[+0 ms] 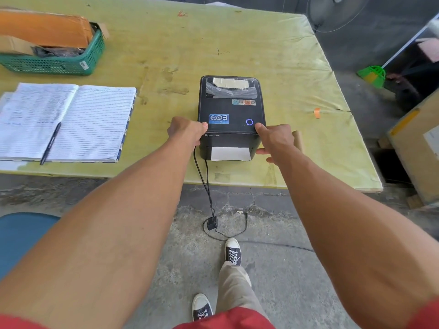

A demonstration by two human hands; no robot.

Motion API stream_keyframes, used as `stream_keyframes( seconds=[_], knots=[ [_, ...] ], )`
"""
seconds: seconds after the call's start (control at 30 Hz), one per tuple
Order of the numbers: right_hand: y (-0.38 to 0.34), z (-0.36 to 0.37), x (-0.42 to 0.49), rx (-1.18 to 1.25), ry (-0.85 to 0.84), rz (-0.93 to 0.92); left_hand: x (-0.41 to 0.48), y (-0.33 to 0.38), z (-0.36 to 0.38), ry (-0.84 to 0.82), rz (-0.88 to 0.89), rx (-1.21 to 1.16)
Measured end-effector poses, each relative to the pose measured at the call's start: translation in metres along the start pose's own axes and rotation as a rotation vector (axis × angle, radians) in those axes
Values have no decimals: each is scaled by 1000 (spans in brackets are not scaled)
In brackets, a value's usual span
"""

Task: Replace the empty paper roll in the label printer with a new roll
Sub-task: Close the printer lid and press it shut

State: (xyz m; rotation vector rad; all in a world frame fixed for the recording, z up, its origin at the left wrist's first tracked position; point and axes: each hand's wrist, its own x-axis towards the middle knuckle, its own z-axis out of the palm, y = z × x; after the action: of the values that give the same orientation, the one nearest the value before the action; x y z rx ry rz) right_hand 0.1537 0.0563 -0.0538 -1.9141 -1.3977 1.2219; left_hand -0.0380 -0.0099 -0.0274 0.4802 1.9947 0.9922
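Observation:
A black label printer stands on the yellow-green table with its lid down. A white paper roll shows through the lid window, and a white label sticks out of the front slot. My left hand grips the printer's front left corner, thumb on the lid. My right hand holds the front right corner, thumb on top by the blue-lit button. A bare brown cardboard core stands on the table just behind my right hand.
An open lined notebook with a pen lies at left. A green basket of parcels sits at the back left. The printer's cable hangs off the table's front edge to the floor. A cardboard box stands at right.

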Motion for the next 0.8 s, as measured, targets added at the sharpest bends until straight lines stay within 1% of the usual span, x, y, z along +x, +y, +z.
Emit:
stream_keyframes(
  seconds=[0.17, 0.8],
  knots=[
    [-1, -1, 1, 2, -3, 5, -4, 2, 1, 34, -76, -51],
    [0, -1, 1, 26, -15, 9, -10, 3, 2, 50, -78, -61]
  ],
)
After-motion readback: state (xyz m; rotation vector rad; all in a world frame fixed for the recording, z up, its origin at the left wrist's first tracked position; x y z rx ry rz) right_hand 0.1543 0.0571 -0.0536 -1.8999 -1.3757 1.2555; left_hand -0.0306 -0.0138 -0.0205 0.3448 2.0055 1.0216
